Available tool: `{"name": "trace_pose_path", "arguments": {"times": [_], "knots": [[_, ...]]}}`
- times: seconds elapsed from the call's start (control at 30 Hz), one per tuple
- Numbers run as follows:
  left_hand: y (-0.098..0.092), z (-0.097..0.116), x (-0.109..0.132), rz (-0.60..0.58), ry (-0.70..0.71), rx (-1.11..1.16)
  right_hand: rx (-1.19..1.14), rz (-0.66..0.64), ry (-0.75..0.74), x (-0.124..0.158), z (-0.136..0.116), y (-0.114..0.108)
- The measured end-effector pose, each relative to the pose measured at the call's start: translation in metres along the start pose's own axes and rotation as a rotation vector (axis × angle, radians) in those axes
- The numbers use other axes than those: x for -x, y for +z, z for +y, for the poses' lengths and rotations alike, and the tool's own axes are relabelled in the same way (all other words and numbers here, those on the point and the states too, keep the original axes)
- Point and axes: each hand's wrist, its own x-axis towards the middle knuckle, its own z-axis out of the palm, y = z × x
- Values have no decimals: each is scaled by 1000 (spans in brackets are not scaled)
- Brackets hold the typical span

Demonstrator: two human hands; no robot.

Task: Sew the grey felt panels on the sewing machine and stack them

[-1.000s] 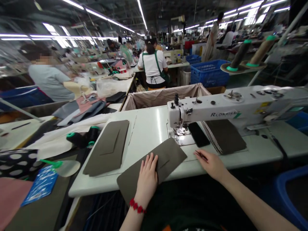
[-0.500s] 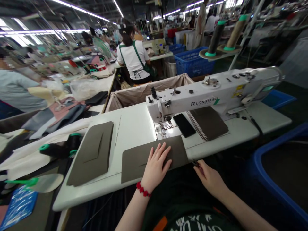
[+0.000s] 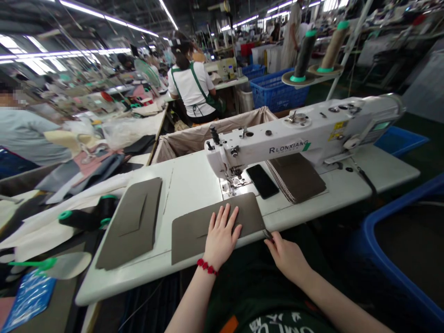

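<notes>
My left hand (image 3: 222, 236) lies flat, fingers spread, on a grey-brown fabric panel (image 3: 189, 231) with a short slit, at the table's front edge. At that panel's right corner, my right hand (image 3: 287, 256) is closed around a small dark tool that looks like thread snips (image 3: 267, 234); its tip is close to the panel edge. Just behind the panel is the needle area of a white sewing machine (image 3: 256, 143). A stack of similar slit panels (image 3: 130, 226) lies to the left. Right of the needle are a black phone (image 3: 262, 181) and another stack of grey-brown pieces (image 3: 298, 178).
Black thread cones (image 3: 79, 219) and cloth lie on the left side table. A blue bin (image 3: 373, 240) stands at the right, and a cloth-lined bin (image 3: 183, 141) behind the machine. Thread cones (image 3: 305, 55) stand on a rack. Co-workers (image 3: 192, 85) sit beyond.
My right hand with the snips has moved left, closer against the panel's right corner. My left hand stays flat on the panel. The whole view has shifted slightly.
</notes>
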Motion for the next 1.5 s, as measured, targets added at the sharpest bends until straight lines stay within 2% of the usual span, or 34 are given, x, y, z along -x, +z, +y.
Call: {"name": "trace_pose_path", "arguments": {"times": [0.27,0.4,0.5,0.6,0.73,0.83,0.93,1.1,1.17,1.2,1.3,1.33,1.4,1.5], "knots": [[2,1,0,13,-17,53,71,47,-3,-6,-2,2],[-1,-1,1,-6,-27,100,-30,91,20,-5,7,-8],[-8,-16,-1,-67,-9,185,-84,138,50,-3,17,-20],[-11,-42,-4,-79,-65,207,-77,145,24,-1,18,-29],[-9,-73,-6,-104,-176,143,-71,77,-99,-5,2,-29],[-13,-80,-4,-118,-194,135,27,2,-200,-8,-3,-24],[-25,-78,1,-115,-228,175,146,24,-245,-8,11,-20],[-56,-83,18,-247,-287,463,149,243,-216,-5,51,-24],[-73,-99,25,-272,-316,618,126,265,-166,-5,57,-26],[-82,-112,27,-246,-350,684,112,257,-150,-6,57,-26],[-106,-172,29,-47,-570,752,61,217,-148,-8,49,-23],[-112,-195,28,15,-668,700,43,205,-155,-9,46,-21],[-118,-241,25,71,-899,461,10,182,-169,-11,39,-17],[-116,-287,21,86,-1057,265,-26,164,-180,-12,36,-14]]}}
